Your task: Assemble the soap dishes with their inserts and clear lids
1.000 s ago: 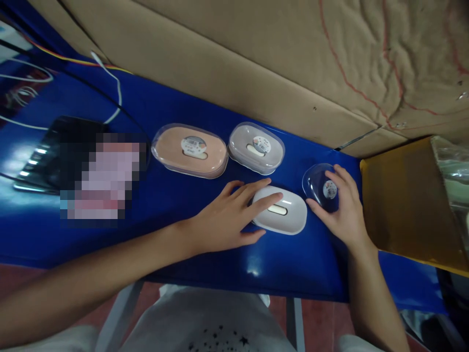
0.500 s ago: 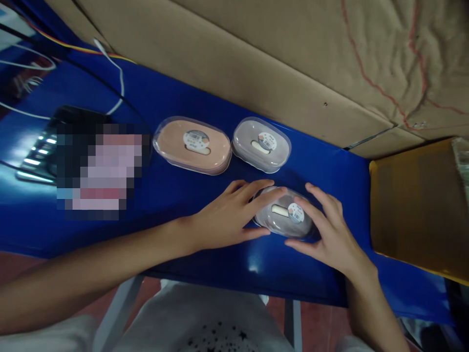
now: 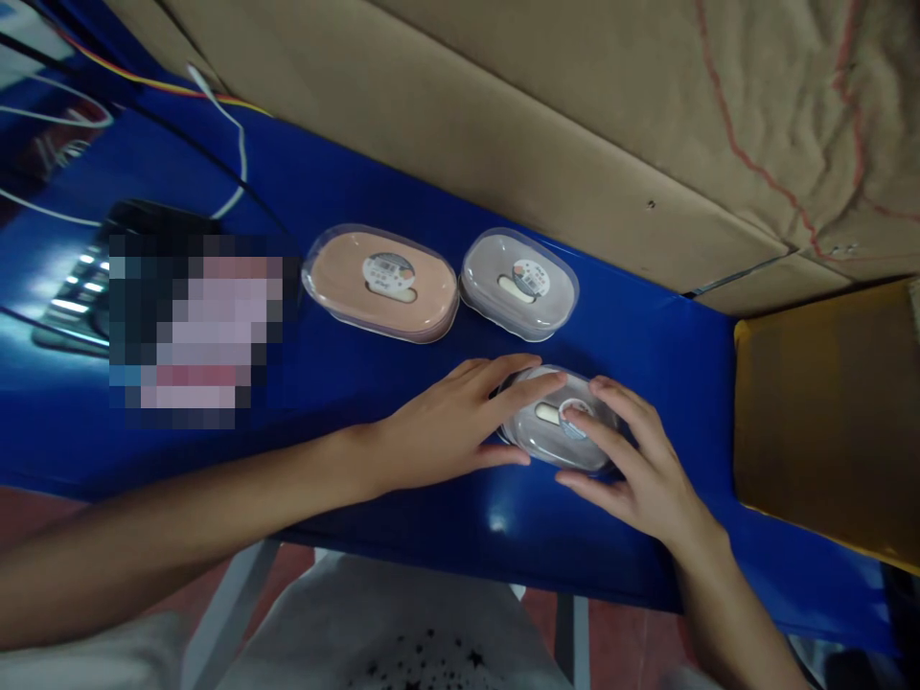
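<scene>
A small oval grey lunch box [image 3: 547, 443] with a clear lid, a white clip and a round label lies on the blue table. Around its left end is my left hand [image 3: 446, 422], with fingers over the lid and thumb low on the near side. My right hand [image 3: 639, 460] curls about the right end, its index fingertip on the label and its thumb at the near edge. Parts of both ends are hidden by the fingers. Farther back stand a peach oval lunch box [image 3: 341, 273] and a second grey one [image 3: 489, 254], side by side, each with clip and label.
Brown cardboard [image 3: 431, 115] walls off the table's far side. A tape-covered yellowish-brown box [image 3: 826, 422] stands at the right. On the left lie a dark device with a blurred-out area [image 3: 208, 326] and several cables [image 3: 241, 158]. The blue table's [image 3: 402, 537] near edge is close to my body.
My right hand has moved slightly left and closed in on the grey lunch box; its index finger now covers part of the label. My left hand stays at the left end.
</scene>
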A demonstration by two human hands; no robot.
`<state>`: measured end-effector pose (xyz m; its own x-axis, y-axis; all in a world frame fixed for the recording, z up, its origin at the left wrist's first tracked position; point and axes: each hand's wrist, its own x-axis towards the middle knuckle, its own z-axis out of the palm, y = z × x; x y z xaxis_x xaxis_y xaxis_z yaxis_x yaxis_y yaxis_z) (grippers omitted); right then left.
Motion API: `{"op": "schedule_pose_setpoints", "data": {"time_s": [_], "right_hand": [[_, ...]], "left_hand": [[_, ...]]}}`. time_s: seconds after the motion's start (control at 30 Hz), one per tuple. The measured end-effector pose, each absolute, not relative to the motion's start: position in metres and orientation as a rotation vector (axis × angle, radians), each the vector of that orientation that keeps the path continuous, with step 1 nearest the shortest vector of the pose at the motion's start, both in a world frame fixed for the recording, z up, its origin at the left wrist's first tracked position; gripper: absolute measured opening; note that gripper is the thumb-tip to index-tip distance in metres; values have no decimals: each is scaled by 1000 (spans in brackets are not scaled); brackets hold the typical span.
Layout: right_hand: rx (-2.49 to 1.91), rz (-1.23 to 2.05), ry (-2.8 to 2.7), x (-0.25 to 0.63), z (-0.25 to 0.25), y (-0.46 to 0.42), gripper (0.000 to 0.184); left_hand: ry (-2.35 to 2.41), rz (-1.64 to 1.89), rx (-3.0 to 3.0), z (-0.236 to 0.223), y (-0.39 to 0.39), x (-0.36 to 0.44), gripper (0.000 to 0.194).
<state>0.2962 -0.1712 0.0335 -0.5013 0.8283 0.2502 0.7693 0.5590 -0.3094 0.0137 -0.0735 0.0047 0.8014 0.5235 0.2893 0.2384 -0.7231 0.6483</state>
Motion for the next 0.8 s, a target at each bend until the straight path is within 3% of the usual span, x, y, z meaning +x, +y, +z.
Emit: {"op": "schedule_pose_setpoints", "data": {"time_s": [0.43, 0.8], "right_hand": [[-1248, 15, -2556, 292, 34, -173, 88], [-1300, 47, -2543, 286, 34, -170, 87]], "left_hand": [[518, 616, 2512, 0, -69, 9, 83], [564, 547, 2515, 1, -71, 11, 73]]}}
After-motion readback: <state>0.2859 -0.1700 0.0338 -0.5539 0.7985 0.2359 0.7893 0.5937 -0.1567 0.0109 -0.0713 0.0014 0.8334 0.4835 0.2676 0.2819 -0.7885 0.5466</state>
